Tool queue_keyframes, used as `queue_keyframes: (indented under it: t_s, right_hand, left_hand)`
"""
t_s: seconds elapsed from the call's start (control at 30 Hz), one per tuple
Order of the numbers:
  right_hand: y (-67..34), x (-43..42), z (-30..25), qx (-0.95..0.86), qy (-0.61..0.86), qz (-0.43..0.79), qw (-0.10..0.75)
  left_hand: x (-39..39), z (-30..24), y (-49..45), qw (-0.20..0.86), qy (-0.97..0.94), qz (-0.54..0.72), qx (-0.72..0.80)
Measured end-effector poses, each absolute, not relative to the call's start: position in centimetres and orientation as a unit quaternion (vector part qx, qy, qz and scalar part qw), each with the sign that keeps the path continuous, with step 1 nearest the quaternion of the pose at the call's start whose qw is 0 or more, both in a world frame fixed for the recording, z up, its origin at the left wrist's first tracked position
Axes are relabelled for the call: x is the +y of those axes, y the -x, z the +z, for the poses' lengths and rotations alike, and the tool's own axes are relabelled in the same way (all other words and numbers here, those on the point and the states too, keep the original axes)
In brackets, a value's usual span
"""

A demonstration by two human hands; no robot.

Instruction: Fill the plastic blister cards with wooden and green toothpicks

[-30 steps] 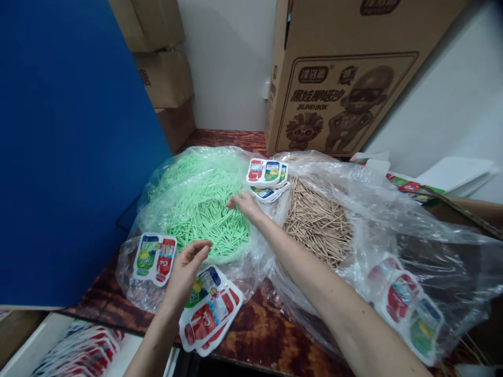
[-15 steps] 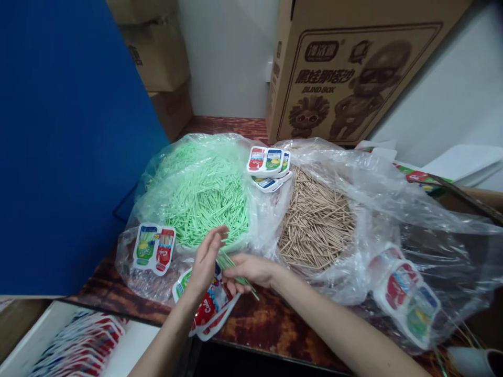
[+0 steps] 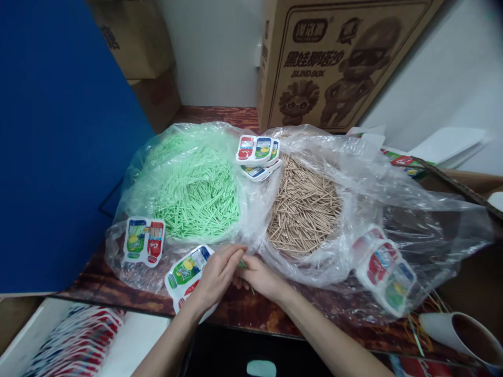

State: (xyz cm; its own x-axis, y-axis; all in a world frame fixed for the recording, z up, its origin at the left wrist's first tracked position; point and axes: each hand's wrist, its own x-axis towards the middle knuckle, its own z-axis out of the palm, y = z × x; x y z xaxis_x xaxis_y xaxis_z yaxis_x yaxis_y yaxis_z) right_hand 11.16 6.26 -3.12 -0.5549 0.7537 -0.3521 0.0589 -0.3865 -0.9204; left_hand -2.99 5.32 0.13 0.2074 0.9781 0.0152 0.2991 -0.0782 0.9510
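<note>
Just in front of the bags, my two hands meet at the table's front. My right hand (image 3: 262,277) is closed around a small bundle of thin green sticks (image 3: 242,263); most of it is hidden, with one tip poking out below. Against the bundle from the other side presses my left hand (image 3: 220,269), its fingers together and curled over the sticks. Partly under my left hand and wrist lie bottle-shaped printed cards (image 3: 187,269) in green and red. Behind the hands, a clear plastic bag (image 3: 137,204) holds a heap of loose green sticks (image 3: 200,196).
A second clear bag (image 3: 365,183) holds brown sticks (image 3: 304,209). More cards lie between the bags (image 3: 257,152), at left (image 3: 144,242) and at right (image 3: 387,272). A cardboard box (image 3: 338,63) stands behind, a blue panel (image 3: 58,157) at left, a white cup (image 3: 440,330) lower right.
My left hand has gone from an upright, flat palm beside the bundle to closing over it. Both hands have come together, covering most of the sticks. The camera view has shifted slightly.
</note>
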Motion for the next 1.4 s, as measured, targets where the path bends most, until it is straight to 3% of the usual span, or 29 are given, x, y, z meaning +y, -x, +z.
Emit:
queue_keyframes:
  t_s: [0.23, 0.53, 0.77, 1.0, 1.3, 1.4]
  right_hand:
    - [-12.1, 2.8, -2.4, -0.594, 0.451, 0.577, 0.333]
    - [-11.2, 0.4, -6.5, -0.592, 0.507, 0.483, 0.397]
    - [-10.1, 6.1, -0.5, -0.648, 0.482, 0.461, 0.367]
    - [-6.4, 16.1, 2.1, -0.748, 0.541, 0.312, 0.224]
    - [-5.7, 18.4, 0.0, -0.743, 0.518, 0.334, 0.261]
    - [-6.2, 16.8, 0.8, -0.705, 0.466, 0.431, 0.318]
  left_hand:
    - [2.6, -0.6, 3.0, 0.424, -0.517, 0.550, 0.500]
    - [-2.3, -1.8, 1.7, 0.313, -0.679, 0.448, 0.490]
    - [-0.4, -2.5, 5.7, 0.189, -0.643, 0.414, 0.615]
    - [0.5, -5.1, 10.4, 0.033, -0.683, 0.303, 0.664]
    - [1.5, -4.8, 11.5, 0.059, -0.657, 0.282, 0.696]
    - [1.9, -4.8, 11.9, 0.075, -0.647, 0.327, 0.684]
